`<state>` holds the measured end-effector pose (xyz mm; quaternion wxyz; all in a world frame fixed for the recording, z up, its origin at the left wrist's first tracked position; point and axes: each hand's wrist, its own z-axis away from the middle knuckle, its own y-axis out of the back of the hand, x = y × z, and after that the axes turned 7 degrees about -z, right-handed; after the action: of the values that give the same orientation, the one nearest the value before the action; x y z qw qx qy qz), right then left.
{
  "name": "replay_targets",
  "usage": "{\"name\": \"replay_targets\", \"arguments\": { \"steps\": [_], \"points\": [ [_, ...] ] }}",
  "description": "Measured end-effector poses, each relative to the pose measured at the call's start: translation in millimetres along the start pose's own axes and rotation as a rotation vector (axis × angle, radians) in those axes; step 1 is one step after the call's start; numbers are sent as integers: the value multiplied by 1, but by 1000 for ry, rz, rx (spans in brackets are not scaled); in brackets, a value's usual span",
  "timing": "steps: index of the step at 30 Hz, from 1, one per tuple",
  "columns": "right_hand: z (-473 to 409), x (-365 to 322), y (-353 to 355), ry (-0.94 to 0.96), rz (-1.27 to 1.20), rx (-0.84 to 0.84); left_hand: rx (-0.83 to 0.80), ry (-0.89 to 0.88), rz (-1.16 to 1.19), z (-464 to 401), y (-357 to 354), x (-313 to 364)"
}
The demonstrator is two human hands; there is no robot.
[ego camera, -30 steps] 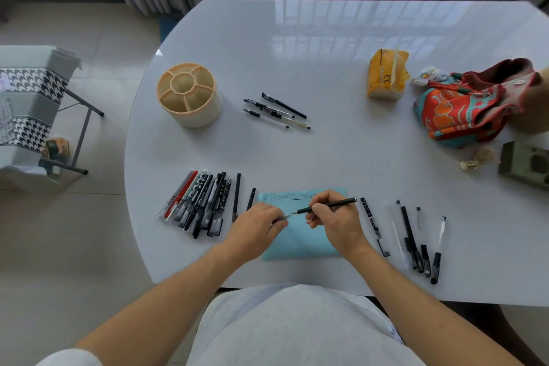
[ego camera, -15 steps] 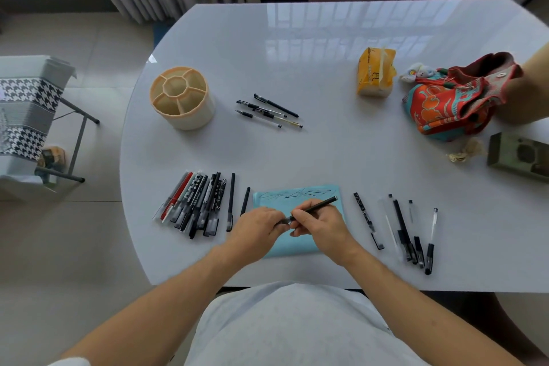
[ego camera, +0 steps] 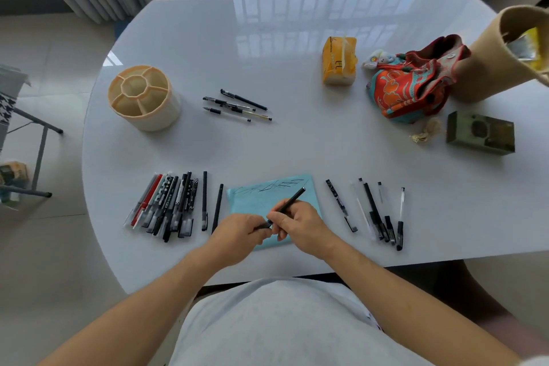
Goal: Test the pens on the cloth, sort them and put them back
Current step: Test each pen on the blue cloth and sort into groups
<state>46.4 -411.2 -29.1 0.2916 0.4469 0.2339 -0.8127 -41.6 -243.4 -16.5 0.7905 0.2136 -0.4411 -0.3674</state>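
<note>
Head view: both hands (ego camera: pixel 276 224) pinch our pen (ego camera: pixel 289 201) over the cloth (ego camera: pixel 261 197) at the bench's (ego camera: pixel 297 140) near edge; cap on straight.

Bright, soft daylight all over, with window glare reflecting off the far half of the glossy white table (ego camera: pixel 297 142). Shadows are faint. Wide-angle lens bends the edges noticeably.
</note>
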Motion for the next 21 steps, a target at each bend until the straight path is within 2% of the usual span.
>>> {"name": "replay_targets", "arguments": {
  "steps": [3, 5, 7, 9, 12, 15, 18, 21],
  "points": [
    [2, 1, 7, -36, 91, 7, -2, -24, 3, -5, -2, 1],
    [5, 4, 21, -35, 164, 196, 27, 5, 12, -8, -5, -3],
    [10, 9, 45, 42, 358, 460, 45, 48, 30, -10, -8, -10],
    [15, 15, 72, 69, 597, 582, 46, 84, 41, -9, -12, -17],
    [19, 26, 98, -85, 852, 566, 38, 139, 46, -9, -19, -21],
    [19, 33, 105, -184, 983, 542, 32, 194, 107, -9, -23, -16],
    [14, 32, 105, -204, 965, 547, 32, 205, 155, -10, -26, -10],
    [14, 23, 94, -109, 761, 592, 54, 231, 275, -13, -31, -1]
  ]
}}
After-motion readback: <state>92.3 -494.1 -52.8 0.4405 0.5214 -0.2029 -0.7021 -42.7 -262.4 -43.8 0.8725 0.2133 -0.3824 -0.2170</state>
